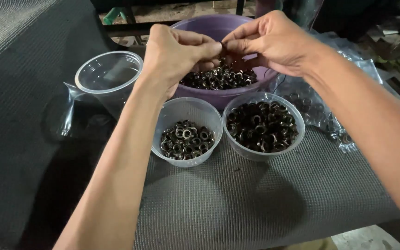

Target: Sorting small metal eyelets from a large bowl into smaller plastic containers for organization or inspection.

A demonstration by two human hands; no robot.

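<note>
Head view: dark shiny metal eyelets (pixel 218 78) heaped in purple bowl (pixel 218 27).

Eyelet rings (pixel 261 126): shiny metal, dark and silvery. Cups (pixel 109 74): clear, glossy thin plastic. Basin (pixel 218 28): purple plastic, smooth, dull sheen. Counter (pixel 255 199) cover: grey woven mesh, rough, matt. Bags (pixel 315 111): clear, crinkled plastic film.

Both hands sit over the purple bowl (pixel 251 85), fingertips meeting. Path back at 6 o'clock blocked low by two clear tubs of metal eyelets: small tub (pixel 187 138), larger tub (pixel 263 126), touching each other. Clear cup (pixel 109 76) stands at 9 o'clock. Plastic bags (pixel 322 109) crowd 3 o'clock. Open grey mat (pixel 255 203) beyond the tubs at 6.
</note>
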